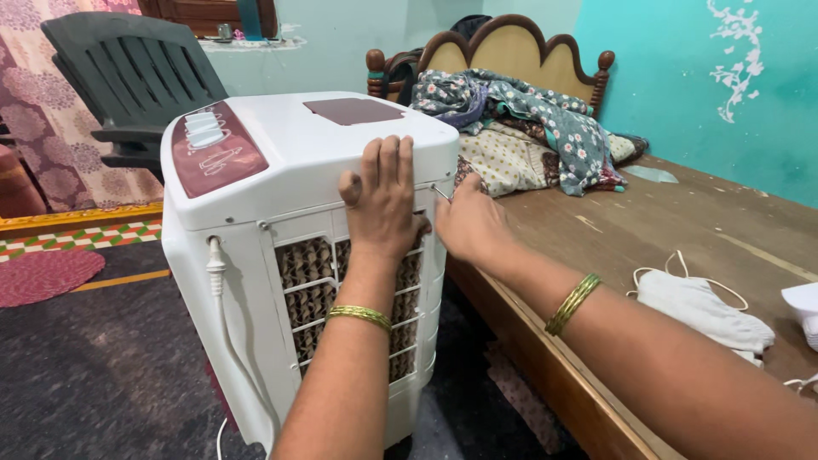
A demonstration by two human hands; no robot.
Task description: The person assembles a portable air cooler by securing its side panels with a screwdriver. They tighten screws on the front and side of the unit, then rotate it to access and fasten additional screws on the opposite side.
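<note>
With the left hand (381, 198) flat on the cooler (281, 221) at 12 o'clock and the right hand (470, 223) pinching a thin tool (440, 192) at its 3 o'clock corner, side pressure could slip the tip off.

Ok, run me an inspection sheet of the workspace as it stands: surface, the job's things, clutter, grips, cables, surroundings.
Surface: dark floor under the cooler; bare wooden bed platform beside it.
Job's things: white air cooler, rear grille facing the camera; a thin metal tool at its top right corner.
Clutter: heap of floral cloth at the headboard; white face mask on the platform.
Grips: left hand flat on the cooler's upper back edge, holding nothing; right hand closed on the tool.
Cables: white power cord hanging down the cooler's back.
Surroundings: dark plastic chair, teal wall, round pink mat.
</note>
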